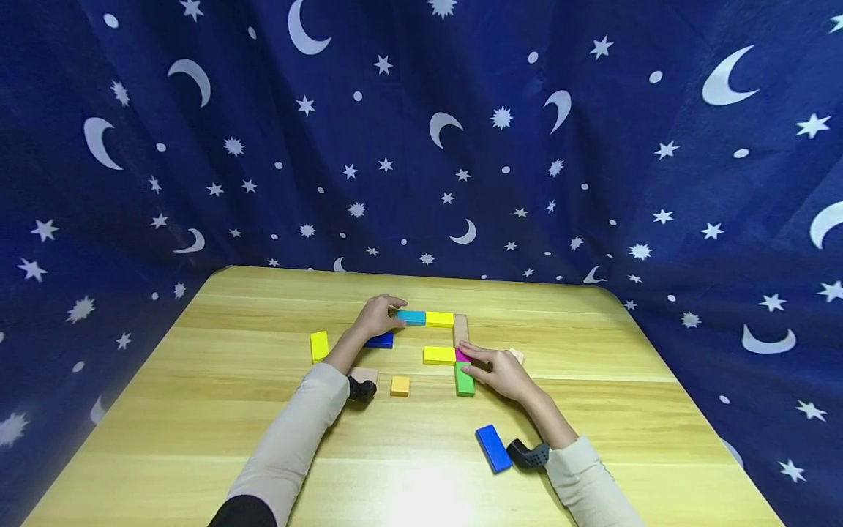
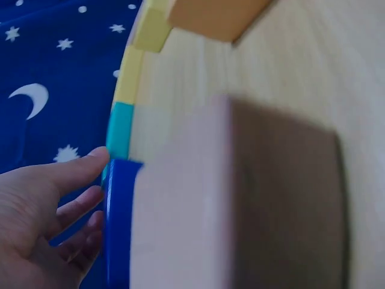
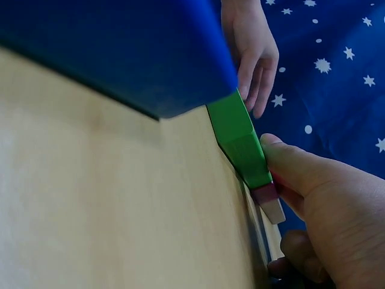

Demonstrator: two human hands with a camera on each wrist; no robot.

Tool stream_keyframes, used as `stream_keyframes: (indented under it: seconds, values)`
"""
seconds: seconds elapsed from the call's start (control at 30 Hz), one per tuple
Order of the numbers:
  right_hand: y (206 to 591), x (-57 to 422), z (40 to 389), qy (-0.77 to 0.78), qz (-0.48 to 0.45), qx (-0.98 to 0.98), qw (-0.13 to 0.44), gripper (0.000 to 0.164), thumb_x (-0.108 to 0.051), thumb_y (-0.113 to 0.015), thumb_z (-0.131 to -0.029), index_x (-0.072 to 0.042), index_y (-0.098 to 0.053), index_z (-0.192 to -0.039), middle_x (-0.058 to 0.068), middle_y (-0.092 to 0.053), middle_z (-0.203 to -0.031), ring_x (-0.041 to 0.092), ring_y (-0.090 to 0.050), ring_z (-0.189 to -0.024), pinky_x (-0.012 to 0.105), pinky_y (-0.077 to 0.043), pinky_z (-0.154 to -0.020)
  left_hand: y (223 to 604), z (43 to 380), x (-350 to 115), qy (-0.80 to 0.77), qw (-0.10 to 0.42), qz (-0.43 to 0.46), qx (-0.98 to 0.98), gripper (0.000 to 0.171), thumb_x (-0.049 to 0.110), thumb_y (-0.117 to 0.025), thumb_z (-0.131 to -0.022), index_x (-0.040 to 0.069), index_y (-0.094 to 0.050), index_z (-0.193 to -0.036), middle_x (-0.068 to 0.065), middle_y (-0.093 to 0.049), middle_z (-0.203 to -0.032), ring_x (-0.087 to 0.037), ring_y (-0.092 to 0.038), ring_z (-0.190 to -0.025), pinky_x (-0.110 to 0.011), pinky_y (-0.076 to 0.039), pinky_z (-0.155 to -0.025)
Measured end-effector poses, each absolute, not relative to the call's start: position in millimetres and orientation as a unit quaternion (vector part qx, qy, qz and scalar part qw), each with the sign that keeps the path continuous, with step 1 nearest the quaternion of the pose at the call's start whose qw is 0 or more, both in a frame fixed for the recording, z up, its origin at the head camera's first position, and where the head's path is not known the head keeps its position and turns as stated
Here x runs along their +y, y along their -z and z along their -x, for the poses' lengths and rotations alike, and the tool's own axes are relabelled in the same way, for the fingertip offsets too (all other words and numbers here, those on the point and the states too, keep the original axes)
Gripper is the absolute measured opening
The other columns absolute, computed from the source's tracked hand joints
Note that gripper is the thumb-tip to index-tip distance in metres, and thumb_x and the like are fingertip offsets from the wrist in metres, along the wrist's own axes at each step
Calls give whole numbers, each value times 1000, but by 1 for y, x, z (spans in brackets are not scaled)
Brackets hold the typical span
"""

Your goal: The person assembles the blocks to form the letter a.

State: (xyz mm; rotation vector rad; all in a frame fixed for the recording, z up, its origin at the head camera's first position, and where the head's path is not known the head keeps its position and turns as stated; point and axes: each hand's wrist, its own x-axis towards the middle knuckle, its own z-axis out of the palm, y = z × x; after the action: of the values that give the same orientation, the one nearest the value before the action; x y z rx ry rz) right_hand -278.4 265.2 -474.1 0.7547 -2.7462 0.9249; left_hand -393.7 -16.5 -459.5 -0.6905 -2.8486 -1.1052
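Observation:
My left hand [image 1: 377, 316] is at the far side of the table, its thumb and fingers at the left end of a light blue block [image 1: 412, 318]. That block lies end to end with a yellow block [image 1: 439, 319]. Under my left wrist sits a dark blue block [image 1: 380, 341]. My right hand [image 1: 502, 372] has its fingertips on a small magenta block [image 1: 464, 356], with the thumb by the green block [image 1: 465, 380]. Magenta sits between the green block and a tan block [image 1: 460, 331], in one line. Another yellow block [image 1: 437, 356] lies left of the magenta one.
A blue block [image 1: 494, 449] lies by the right wrist camera. An orange block [image 1: 399, 386], a pinkish tan block [image 1: 364, 375] and a yellow block [image 1: 319, 346] lie loose at left. A pale block [image 1: 517, 356] is partly hidden behind my right hand. A starry curtain [image 1: 395, 146] surrounds the table.

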Motion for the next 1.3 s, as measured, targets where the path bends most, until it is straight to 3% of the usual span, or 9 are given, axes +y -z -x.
stream_keyframes:
  seconds: [0.43, 0.6, 0.93, 1.3]
  values:
    - [475, 266, 277, -308, -246, -916, 76, 45, -36, -64, -87, -15, -59, -126, 2, -52, -130, 25, -48, -118, 42, -44, -92, 465, 374, -59, 396, 43, 238, -886, 34, 22, -62, -89, 4, -62, -119, -10, -63, -108, -25, -60, -94, -36, -49, -81]
    - [474, 266, 277, -307, -244, -917, 76, 45, -36, -64, -87, -15, -59, -126, 2, -52, -130, 25, -49, -117, 40, -47, -85, 464, 361, -70, 399, 44, 260, -878, 37, 20, -68, -85, 3, -62, -118, -11, -62, -106, -24, -60, -93, -36, -50, -79]
    - [477, 268, 278, -307, -252, -914, 81, 45, -34, -64, -86, -15, -59, -126, 3, -52, -130, 26, -48, -118, 43, -42, -94, 468, 346, -76, 302, 21, 290, -908, 45, 16, -76, -76, 5, -63, -117, -11, -61, -113, -28, -56, -104, -43, -43, -91]
    - [476, 266, 278, -306, -253, -914, 80, 45, -33, -64, -87, -14, -59, -127, 3, -52, -130, 26, -48, -118, 43, -45, -91, 470, 337, -66, 296, 3, 284, -912, 37, 11, -74, -78, 5, -66, -114, -8, -62, -106, -22, -57, -96, -36, -48, -82]
